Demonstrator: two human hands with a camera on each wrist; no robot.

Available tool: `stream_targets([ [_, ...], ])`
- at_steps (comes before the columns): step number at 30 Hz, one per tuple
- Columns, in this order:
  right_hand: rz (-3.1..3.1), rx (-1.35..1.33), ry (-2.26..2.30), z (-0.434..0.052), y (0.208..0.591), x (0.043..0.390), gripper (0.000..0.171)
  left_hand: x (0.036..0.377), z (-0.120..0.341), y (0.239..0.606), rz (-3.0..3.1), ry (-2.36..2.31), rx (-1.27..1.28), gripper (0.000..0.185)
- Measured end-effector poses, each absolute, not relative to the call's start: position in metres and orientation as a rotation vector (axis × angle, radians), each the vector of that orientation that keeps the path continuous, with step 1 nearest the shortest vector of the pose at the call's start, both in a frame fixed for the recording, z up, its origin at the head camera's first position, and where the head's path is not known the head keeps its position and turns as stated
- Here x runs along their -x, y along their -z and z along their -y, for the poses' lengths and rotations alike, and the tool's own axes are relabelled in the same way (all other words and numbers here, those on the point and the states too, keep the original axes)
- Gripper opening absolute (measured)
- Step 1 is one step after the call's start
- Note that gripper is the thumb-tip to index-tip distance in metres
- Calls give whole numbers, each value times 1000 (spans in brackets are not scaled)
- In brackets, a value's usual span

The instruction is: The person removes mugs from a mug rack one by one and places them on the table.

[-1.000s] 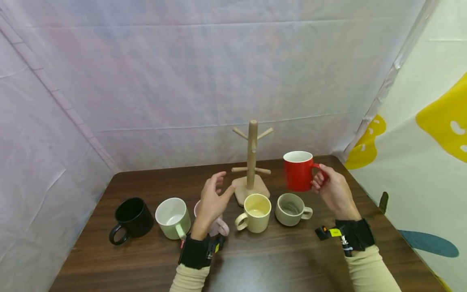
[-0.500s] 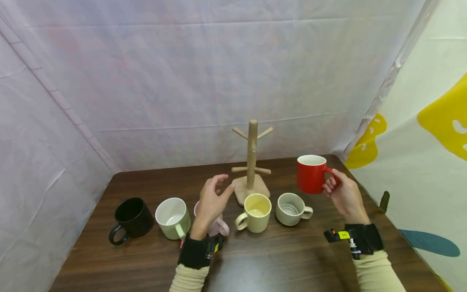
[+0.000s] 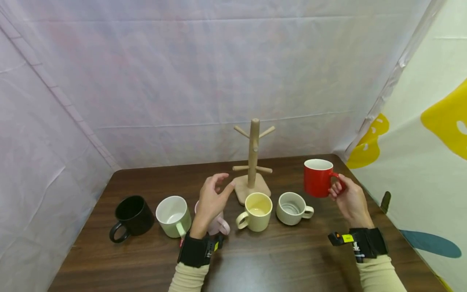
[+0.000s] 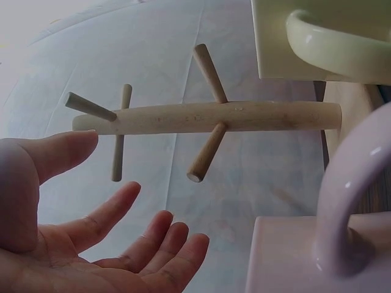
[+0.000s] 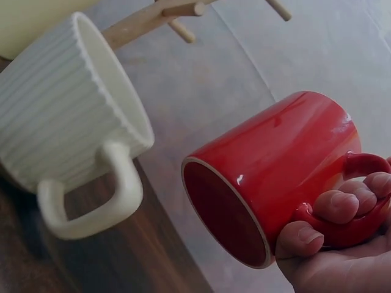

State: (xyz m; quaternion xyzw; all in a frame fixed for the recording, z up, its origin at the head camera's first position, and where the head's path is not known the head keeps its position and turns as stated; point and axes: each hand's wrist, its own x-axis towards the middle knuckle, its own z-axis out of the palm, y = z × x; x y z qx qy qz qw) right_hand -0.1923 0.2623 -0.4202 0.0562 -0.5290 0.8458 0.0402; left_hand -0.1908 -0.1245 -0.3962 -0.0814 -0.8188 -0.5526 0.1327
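My right hand (image 3: 351,200) grips the handle of a red mug (image 3: 316,182) with a white inside, holding it upright at the right of the table. In the right wrist view the fingers curl through the handle of the red mug (image 5: 275,177). Over the pink mug (image 3: 218,224) hovers my left hand (image 3: 211,202), fingers spread and holding nothing, partly hiding that mug. The left wrist view shows the left hand (image 4: 104,244) apart from a wooden mug tree (image 4: 165,119). No mug hangs on the pegs of the mug tree (image 3: 252,158) in the head view.
A black mug (image 3: 134,219) and a pale green mug (image 3: 173,219) stand at the left on the brown table (image 3: 270,259). Before the mug tree are a yellow mug (image 3: 257,217) and a ribbed grey-white cup (image 3: 290,213). White cloth (image 3: 204,73) hangs behind the table.
My right hand has moved to the right and slightly nearer with the red mug, away from the mug tree. The left hand has stayed nearly still.
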Motion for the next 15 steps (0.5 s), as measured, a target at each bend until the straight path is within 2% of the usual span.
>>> stream_targets([
  [15,1643,-49,-2607,-274,449,184,42,190,124,396,2401,1599,236,36],
])
